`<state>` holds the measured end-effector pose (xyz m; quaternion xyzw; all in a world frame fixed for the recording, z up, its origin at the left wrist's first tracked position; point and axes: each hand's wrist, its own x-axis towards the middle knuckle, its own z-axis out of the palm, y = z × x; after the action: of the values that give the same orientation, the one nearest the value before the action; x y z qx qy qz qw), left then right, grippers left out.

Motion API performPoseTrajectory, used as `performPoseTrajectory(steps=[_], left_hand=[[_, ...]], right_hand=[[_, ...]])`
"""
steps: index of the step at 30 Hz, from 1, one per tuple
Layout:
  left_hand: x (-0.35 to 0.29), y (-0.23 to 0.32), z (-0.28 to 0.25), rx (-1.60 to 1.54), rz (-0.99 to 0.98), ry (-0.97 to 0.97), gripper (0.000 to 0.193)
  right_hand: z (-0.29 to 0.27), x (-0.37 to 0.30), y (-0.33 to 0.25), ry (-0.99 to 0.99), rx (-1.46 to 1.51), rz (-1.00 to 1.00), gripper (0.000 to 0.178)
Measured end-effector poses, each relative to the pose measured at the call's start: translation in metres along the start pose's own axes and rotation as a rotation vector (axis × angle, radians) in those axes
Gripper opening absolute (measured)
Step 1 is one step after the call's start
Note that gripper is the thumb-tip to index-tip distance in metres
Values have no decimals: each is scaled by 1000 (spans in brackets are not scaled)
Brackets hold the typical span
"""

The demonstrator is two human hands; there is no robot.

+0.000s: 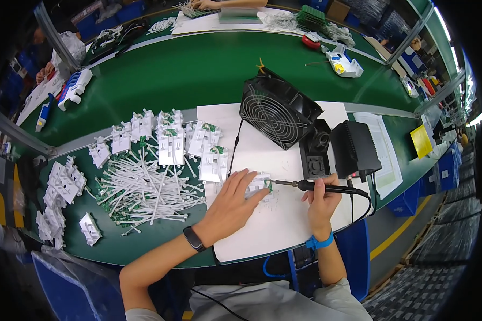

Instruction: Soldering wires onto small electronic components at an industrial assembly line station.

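My right hand (322, 201) is closed around a black soldering iron (334, 188), whose metal tip points left. The tip reaches the right end of a white plastic housing (258, 184) with a small green circuit board in it. Over that housing lies my left hand (233, 197), fingers stretched out, thumb and fingertips holding it down on the white sheet (257, 235). Just left of it, more white housings with green boards (213, 163) stand in a group. Beside them spreads a heap of white cables with green boards (150, 187).
A black fan (278, 109) stands behind the work, next to a black soldering iron stand (315, 155) and a black power box (354, 148). White housings (64, 182) pile up at left. Beyond runs a green conveyor belt (182, 69); another person's hand (204, 4) works across it.
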<state>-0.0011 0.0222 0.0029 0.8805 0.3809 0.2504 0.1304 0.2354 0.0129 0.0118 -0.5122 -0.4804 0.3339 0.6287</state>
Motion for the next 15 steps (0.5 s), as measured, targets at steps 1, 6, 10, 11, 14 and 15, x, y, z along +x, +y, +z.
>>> performPoseTrajectory(steps=[1, 6, 10, 11, 14, 15], left_hand=[[0, 0, 0, 4, 2, -1, 43], [0, 1, 1, -20, -21, 4, 46], [1, 2, -3, -16, -21, -15, 51], [2, 2, -4, -9, -13, -20, 52], [1, 3, -2, 34, -14, -33, 54], [1, 3, -2, 32, -15, -36, 54]], right_hand=[[-1, 1, 0, -4, -1, 1, 19], [-5, 5, 0, -6, 71, 66, 18], [-4, 5, 1, 2, 30, 73, 18], [-5, 3, 4, 17, 53, 43, 18], [-5, 2, 4, 79, 52, -38, 19], [-6, 1, 4, 124, 27, -93, 21]])
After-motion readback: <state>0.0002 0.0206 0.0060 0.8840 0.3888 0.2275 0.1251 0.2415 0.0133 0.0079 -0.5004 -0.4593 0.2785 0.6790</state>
